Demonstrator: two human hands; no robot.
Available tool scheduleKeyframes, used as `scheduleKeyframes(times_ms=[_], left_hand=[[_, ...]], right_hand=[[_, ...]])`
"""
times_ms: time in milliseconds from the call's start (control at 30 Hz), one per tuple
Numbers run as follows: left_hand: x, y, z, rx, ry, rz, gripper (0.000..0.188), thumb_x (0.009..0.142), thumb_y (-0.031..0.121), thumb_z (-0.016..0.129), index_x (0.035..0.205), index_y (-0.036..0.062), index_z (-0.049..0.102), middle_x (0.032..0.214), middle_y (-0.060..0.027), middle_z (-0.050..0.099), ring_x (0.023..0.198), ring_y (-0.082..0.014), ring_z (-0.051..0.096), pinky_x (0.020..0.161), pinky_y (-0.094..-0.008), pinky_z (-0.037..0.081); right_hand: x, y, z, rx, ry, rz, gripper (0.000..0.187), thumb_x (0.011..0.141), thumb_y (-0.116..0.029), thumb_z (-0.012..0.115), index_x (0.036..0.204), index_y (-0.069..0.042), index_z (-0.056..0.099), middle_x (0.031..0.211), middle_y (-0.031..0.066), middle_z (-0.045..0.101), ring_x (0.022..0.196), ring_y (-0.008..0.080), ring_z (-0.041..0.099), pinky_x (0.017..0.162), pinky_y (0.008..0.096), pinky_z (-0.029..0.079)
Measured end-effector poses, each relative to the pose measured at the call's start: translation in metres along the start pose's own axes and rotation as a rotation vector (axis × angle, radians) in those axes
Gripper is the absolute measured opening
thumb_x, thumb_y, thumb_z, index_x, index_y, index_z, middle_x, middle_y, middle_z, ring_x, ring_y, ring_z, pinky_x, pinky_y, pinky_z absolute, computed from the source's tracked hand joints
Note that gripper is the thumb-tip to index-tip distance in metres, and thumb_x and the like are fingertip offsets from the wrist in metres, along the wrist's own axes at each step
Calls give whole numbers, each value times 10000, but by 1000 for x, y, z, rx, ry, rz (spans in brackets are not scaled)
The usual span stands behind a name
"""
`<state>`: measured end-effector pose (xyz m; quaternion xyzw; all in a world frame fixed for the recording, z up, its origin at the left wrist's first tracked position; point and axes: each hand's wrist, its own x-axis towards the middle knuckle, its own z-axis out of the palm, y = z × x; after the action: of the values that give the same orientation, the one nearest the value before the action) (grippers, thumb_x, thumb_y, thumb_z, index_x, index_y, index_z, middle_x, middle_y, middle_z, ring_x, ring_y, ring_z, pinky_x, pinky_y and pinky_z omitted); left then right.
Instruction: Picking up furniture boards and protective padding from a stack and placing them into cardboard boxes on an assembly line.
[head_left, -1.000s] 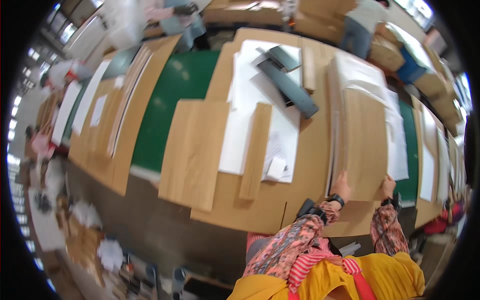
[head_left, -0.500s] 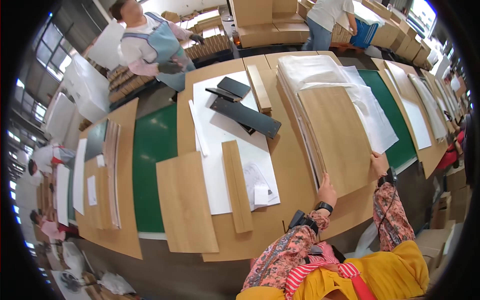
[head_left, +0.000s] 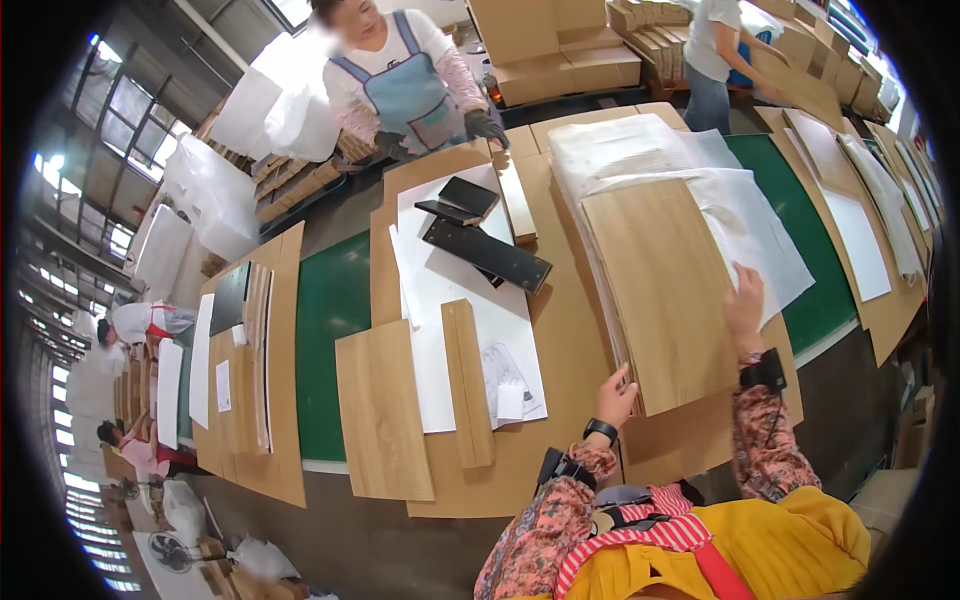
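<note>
A large wood-grain panel [head_left: 660, 290] lies on top of a stack at the right of the cardboard. At its near left corner my left hand [head_left: 617, 393] is closed on the edge, fingers bent round it. Farther up, my right hand [head_left: 745, 308] holds the panel's right edge, its fingers beside the white foam sheet [head_left: 765, 235]. More foam wrap [head_left: 615, 150] covers the far end of the stack. The undersides of the fingers are hidden.
Left of the stack lie black boards [head_left: 487, 254], a long wooden strip [head_left: 468, 385], a white panel [head_left: 430, 300] and another wood-grain panel [head_left: 385, 410]. Across the green belt [head_left: 335, 340] stands a co-worker [head_left: 420, 90], one gloved hand at a narrow board [head_left: 515, 205].
My right hand has shifted farther along the panel's right edge; my left stays near the corner. The co-worker has come closer and reaches to the narrow board. The view has shifted.
</note>
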<state>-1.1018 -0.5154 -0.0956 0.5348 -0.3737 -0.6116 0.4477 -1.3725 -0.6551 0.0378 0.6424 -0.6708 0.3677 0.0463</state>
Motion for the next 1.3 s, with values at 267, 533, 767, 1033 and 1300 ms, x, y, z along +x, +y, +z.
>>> scheduleKeyframes(times_ms=[267, 533, 767, 1033, 1300], left_hand=[[-38, 7, -88, -126, 46, -162, 401, 969, 105, 634, 1333, -46, 561, 1248, -130, 648, 1142, -186, 631, 960, -275, 511], [-79, 9, -143, -224, 82, -271, 356, 1005, 118, 594, 1319, -48, 565, 1230, -117, 652, 1121, -169, 630, 952, -290, 520], [-50, 37, -147, -211, 110, -364, 349, 1001, 145, 608, 1316, -3, 583, 1177, -88, 683, 983, -137, 658, 825, -235, 511], [73, 96, -70, -242, 98, -73, 305, 1013, 96, 567, 1294, -20, 586, 1181, -89, 672, 983, -145, 655, 866, -261, 525], [179, 139, -16, -118, 341, 197, 280, 1008, 101, 577, 1265, -4, 608, 1126, -57, 691, 965, -127, 664, 861, -255, 527]], right_hand=[[15, -252, 204, 497, -554, -319, 522, 822, -252, 750, 1272, -48, 581, 1171, 197, 609, 1103, 388, 567, 942, 459, 460], [25, -309, 319, 102, -586, -259, 884, 604, -322, 851, 1368, -69, 485, 1205, 187, 524, 1179, 365, 498, 978, 469, 397], [64, -270, 220, 273, -570, -439, 737, 625, -212, 750, 1328, -117, 550, 1180, 176, 537, 1190, 364, 491, 1035, 457, 349], [242, -64, 140, -96, -473, -496, 822, 590, -3, 699, 1368, -101, 454, 1329, 130, 475, 1337, 354, 415, 1163, 556, 227], [305, 53, 191, -71, -680, -531, 835, 579, 13, 727, 1355, -91, 438, 1312, 109, 475, 1365, 321, 407, 1187, 576, 210]])
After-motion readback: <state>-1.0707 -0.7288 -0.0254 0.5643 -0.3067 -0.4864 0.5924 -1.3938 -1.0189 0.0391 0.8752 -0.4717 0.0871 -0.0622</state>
